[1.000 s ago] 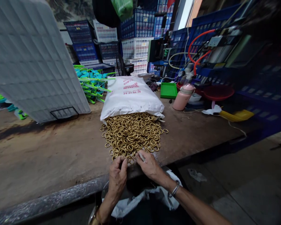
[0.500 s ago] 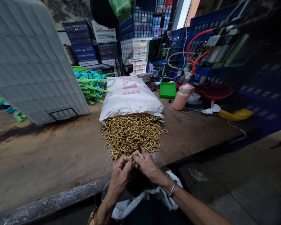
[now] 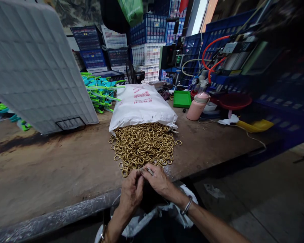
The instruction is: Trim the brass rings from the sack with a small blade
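My left hand [image 3: 132,190] is closed, thumb and fingers pinched at the near edge of the heap. A gold-coloured ring showed at its fingertips a moment ago; now the fingers mostly cover it. My right hand [image 3: 159,182] meets it, fingertips touching, and is wrapped around a small slim tool [image 3: 150,171] with a pale handle, perhaps a knife; its tip is hard to make out. Just beyond both hands lies a heap of gold-coloured rings [image 3: 144,143], spilling from the mouth of a white sack [image 3: 143,109] with red print.
Below my hands hangs an open white bag [image 3: 139,225] at the table edge. A grey padded panel [image 3: 40,67] stands left, with green and blue plastic pieces [image 3: 101,92] behind. To the right are a green tray [image 3: 181,99], a pink bottle [image 3: 197,107] and a yellow scoop [image 3: 255,125].
My hands have drawn closer together at the fingertips, and the right hand has turned the tool so its dark end no longer shows. The camera view has shifted slightly.
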Demonstrator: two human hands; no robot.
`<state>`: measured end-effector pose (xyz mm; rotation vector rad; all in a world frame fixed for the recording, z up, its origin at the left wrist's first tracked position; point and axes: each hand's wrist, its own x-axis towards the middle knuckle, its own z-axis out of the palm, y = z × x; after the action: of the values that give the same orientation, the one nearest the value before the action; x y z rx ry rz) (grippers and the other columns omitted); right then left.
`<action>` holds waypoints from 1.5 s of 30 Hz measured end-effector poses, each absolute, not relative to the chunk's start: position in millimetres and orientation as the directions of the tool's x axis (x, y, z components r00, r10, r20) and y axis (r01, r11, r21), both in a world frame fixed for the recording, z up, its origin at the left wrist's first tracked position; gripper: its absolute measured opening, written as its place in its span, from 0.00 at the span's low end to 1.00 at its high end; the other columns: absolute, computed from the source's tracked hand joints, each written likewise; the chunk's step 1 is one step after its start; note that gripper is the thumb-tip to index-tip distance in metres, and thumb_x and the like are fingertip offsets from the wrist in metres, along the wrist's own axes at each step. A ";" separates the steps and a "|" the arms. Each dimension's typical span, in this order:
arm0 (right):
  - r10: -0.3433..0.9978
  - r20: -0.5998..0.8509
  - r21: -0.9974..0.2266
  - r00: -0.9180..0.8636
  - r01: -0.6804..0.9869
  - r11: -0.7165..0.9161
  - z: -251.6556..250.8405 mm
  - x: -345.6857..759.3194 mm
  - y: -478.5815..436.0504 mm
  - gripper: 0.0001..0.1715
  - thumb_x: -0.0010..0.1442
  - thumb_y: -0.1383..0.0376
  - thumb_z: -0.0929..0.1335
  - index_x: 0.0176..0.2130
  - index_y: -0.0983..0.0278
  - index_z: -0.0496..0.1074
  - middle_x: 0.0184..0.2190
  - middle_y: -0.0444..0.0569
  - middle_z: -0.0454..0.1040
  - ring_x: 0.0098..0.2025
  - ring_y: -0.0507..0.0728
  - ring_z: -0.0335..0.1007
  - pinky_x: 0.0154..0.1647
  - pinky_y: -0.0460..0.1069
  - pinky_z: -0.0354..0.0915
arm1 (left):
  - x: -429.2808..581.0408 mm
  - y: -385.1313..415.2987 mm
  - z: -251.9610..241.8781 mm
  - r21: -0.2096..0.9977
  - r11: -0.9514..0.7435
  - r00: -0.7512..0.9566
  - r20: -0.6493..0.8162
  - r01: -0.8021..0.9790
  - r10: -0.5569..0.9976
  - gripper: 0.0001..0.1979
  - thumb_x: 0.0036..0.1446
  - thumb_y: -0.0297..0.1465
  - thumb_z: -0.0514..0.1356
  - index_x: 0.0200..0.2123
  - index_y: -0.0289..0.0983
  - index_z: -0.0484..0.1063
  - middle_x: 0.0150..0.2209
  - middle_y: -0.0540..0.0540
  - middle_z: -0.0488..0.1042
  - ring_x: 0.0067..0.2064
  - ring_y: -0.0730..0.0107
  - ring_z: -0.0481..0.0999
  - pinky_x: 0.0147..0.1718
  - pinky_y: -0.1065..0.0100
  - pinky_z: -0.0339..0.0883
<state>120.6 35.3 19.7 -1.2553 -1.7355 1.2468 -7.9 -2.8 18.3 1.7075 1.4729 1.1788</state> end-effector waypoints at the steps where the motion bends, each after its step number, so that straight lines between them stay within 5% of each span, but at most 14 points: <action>1: 0.943 -0.035 -0.947 -0.330 0.312 0.074 18.8 120.1 35.0 0.15 0.56 0.59 0.61 0.24 0.65 0.64 0.19 0.39 0.59 0.24 0.47 0.52 0.25 0.42 0.53 | -7.3 -3.3 17.9 0.878 -0.206 -0.010 0.233 0.432 0.973 0.06 0.53 0.29 0.52 0.30 0.38 0.68 0.25 0.49 0.70 0.27 0.70 0.68 0.29 0.70 0.62; 6: 0.945 -0.094 -0.971 -0.313 0.237 -0.018 18.1 119.3 33.6 0.14 0.55 0.59 0.60 0.22 0.65 0.61 0.19 0.38 0.56 0.23 0.47 0.51 0.23 0.42 0.52 | -1.2 -5.4 19.4 0.991 -0.018 -0.068 0.027 0.133 0.997 0.09 0.52 0.37 0.54 0.28 0.37 0.65 0.23 0.52 0.67 0.25 0.74 0.66 0.26 0.72 0.61; 11: 0.933 -0.124 -0.979 -0.338 0.194 -0.059 15.6 119.3 32.7 0.14 0.55 0.60 0.60 0.22 0.64 0.61 0.19 0.38 0.58 0.23 0.47 0.53 0.23 0.42 0.52 | 0.6 -6.2 25.1 0.963 0.248 -0.007 -0.250 -0.101 0.968 0.16 0.48 0.45 0.56 0.27 0.37 0.61 0.16 0.58 0.58 0.15 0.82 0.54 0.14 0.78 0.47; 16: 0.922 -0.170 -0.976 -0.349 0.186 -0.110 14.5 120.5 35.3 0.16 0.56 0.61 0.58 0.21 0.64 0.62 0.17 0.40 0.61 0.21 0.48 0.56 0.23 0.43 0.54 | -0.1 -5.7 20.4 0.972 0.217 -0.020 -0.219 -0.095 0.975 0.17 0.48 0.46 0.55 0.27 0.37 0.60 0.16 0.58 0.60 0.14 0.83 0.54 0.13 0.78 0.47; 20: 0.950 -0.094 -0.944 -0.297 0.330 0.010 21.1 124.5 36.2 0.16 0.56 0.63 0.57 0.21 0.64 0.62 0.17 0.40 0.61 0.22 0.48 0.57 0.24 0.43 0.53 | 0.0 -6.6 13.0 0.984 0.168 -0.060 -0.171 -0.057 0.983 0.15 0.52 0.44 0.53 0.28 0.37 0.59 0.17 0.58 0.61 0.15 0.82 0.56 0.14 0.78 0.50; 27: 0.876 0.037 -0.659 -0.481 0.647 0.383 19.4 129.4 28.7 0.09 0.49 0.73 0.59 0.27 0.63 0.64 0.20 0.42 0.65 0.23 0.50 0.57 0.24 0.45 0.47 | -3.4 -9.4 2.2 0.997 0.061 -0.066 -0.057 0.047 0.996 0.11 0.55 0.40 0.50 0.32 0.38 0.60 0.21 0.55 0.62 0.20 0.78 0.61 0.18 0.76 0.55; 36: 0.890 -0.134 -0.349 -0.436 0.861 0.369 16.0 125.8 26.6 0.13 0.50 0.73 0.58 0.36 0.64 0.66 0.28 0.50 0.73 0.29 0.54 0.66 0.26 0.47 0.45 | -12.8 -10.0 -9.7 0.962 -0.010 -0.091 0.037 0.274 0.995 0.07 0.57 0.34 0.49 0.33 0.38 0.62 0.20 0.54 0.63 0.22 0.74 0.63 0.23 0.72 0.57; 42: 0.918 -0.110 -0.356 -0.381 0.877 0.321 13.0 127.6 31.4 0.15 0.49 0.74 0.58 0.37 0.65 0.66 0.28 0.51 0.73 0.29 0.54 0.66 0.26 0.47 0.46 | -13.4 -18.9 2.2 0.995 0.043 -0.117 -0.033 0.085 0.993 0.11 0.55 0.39 0.52 0.29 0.38 0.62 0.17 0.56 0.61 0.18 0.77 0.60 0.19 0.74 0.54; 45: 0.914 -0.068 -0.493 -0.399 0.811 0.317 14.2 128.4 36.0 0.11 0.50 0.73 0.59 0.33 0.65 0.66 0.26 0.49 0.71 0.27 0.52 0.63 0.27 0.46 0.48 | -12.2 -21.5 13.0 0.985 0.099 -0.093 -0.113 -0.139 0.989 0.13 0.52 0.42 0.55 0.29 0.38 0.61 0.15 0.57 0.61 0.17 0.79 0.59 0.17 0.76 0.53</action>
<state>128.4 36.0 14.2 -1.5751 -2.3589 0.6795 -12.2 -21.5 13.0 0.9830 1.2299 1.2625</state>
